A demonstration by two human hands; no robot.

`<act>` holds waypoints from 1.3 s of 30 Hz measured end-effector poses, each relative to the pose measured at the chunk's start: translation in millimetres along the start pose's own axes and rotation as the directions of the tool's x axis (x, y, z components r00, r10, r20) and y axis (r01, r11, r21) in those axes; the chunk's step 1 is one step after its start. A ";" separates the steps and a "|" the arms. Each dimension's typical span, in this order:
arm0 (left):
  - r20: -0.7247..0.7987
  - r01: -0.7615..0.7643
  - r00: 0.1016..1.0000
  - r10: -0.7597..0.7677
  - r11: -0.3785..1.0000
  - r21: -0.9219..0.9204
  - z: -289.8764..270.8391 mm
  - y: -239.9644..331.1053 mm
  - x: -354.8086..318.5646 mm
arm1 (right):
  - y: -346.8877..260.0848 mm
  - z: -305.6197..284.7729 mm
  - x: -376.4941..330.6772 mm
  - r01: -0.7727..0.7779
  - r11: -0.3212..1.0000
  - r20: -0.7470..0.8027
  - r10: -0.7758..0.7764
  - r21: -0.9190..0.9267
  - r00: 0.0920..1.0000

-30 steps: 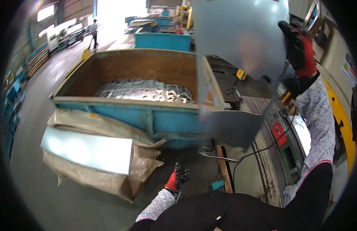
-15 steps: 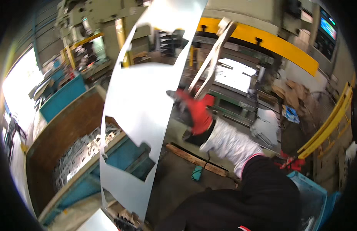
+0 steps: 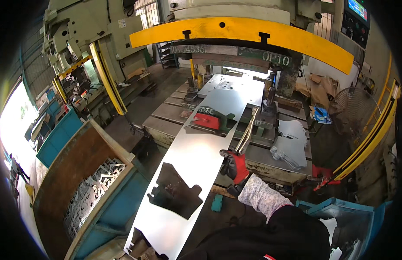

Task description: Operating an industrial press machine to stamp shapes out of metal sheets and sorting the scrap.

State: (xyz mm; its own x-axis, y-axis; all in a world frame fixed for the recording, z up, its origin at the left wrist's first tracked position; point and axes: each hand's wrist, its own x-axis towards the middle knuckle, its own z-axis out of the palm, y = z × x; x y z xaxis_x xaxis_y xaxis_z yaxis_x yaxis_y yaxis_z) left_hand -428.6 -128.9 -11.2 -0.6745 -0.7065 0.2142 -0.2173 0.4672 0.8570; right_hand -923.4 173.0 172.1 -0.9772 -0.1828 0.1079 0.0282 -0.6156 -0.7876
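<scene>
A long, shiny metal sheet (image 3: 196, 149) with irregular cut-outs slants from the lower left up to the press die (image 3: 231, 86), its far end over the die. My right hand (image 3: 235, 167), in a red and black glove, is closed around long metal tongs (image 3: 248, 132) whose tips point up and away. Its fingertips are at the sheet's right edge; whether they grip the sheet too, I cannot tell. My left hand is out of view.
A yellow bar (image 3: 240, 32) spans the press front. Cut metal blanks (image 3: 292, 147) lie on the bed's right side. A large scrap bin (image 3: 101, 208) stands left, and a blue bin (image 3: 348, 208) lower right. Further right are a yellow guard post (image 3: 374, 138) and a fan (image 3: 354, 108).
The sheet has swung from steeply raised at my left to a lower slant, its far end now over the die. My right hand has moved lower, and the view has turned right.
</scene>
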 end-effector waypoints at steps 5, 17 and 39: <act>0.422 -0.258 0.905 0.059 0.863 0.434 6.0 7.6 41.7 | -12.0 -67.2 72.4 -0.068 0.998 -0.094 0.067 -0.001 0.993; 0.193 0.006 0.979 -0.062 0.961 0.278 95.2 106.7 90.5 | 11.6 -93.8 66.9 -0.109 0.993 -0.082 0.106 -0.043 0.991; -0.003 0.239 0.879 -0.476 0.446 -0.862 127.8 174.5 92.4 | -17.0 -83.0 80.7 -0.263 0.964 -0.067 0.261 -0.034 0.963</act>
State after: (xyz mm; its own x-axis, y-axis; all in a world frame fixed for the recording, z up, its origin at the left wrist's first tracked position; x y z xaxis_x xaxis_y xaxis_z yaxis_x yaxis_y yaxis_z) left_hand -619.0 -44.8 98.2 -0.4875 -0.8454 -0.2183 0.3503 -0.4184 0.8380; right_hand -1020.2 232.3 143.9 -0.9479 -0.2849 -0.1423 0.2773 -0.5190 -0.8085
